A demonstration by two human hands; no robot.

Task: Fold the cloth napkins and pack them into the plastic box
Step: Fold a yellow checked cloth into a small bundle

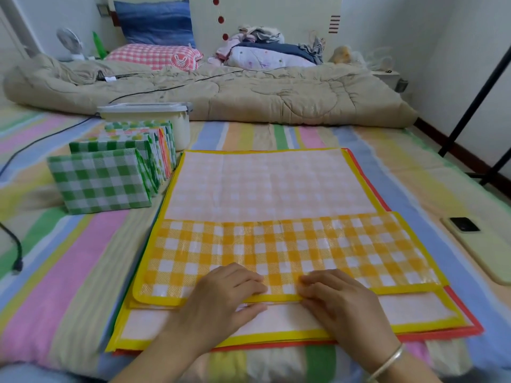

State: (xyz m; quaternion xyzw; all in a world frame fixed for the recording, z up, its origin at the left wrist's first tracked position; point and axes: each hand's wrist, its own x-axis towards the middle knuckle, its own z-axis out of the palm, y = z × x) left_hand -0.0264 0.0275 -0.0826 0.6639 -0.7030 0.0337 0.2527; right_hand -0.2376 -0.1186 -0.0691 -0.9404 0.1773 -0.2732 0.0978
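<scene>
Head view looks down on a yellow checked napkin point(276, 183) spread pale side up on a stack of unfolded napkins point(456, 331), with its near part turned over as a checked flap point(290, 250). The left hand point(221, 297) pinches the flap's yellow hem, fingers together on top and thumb just under the edge. The right hand point(340, 302) sits close beside it with bent fingertips on the same hem; its thumb is hidden, so I cannot tell whether it pinches or only presses. The likeliest fault is a crooked fold: both hands grip near the middle, so the flap's outer corners are free and the left one already curls up. The glossy weave may also slip over the sheets below and drag the top one out of line. The hem lies parallel to the napkin's near border but short of it, leaving a pale strip exposed. Room is good ahead and to the right, though a phone point(475, 244) lies near the stack's right edge. To the left, folded napkins point(110, 175) stand in a row just beside the stack, and the lidded plastic box point(154, 114) waits behind them, so a wide sweep there could topple the row.
</scene>
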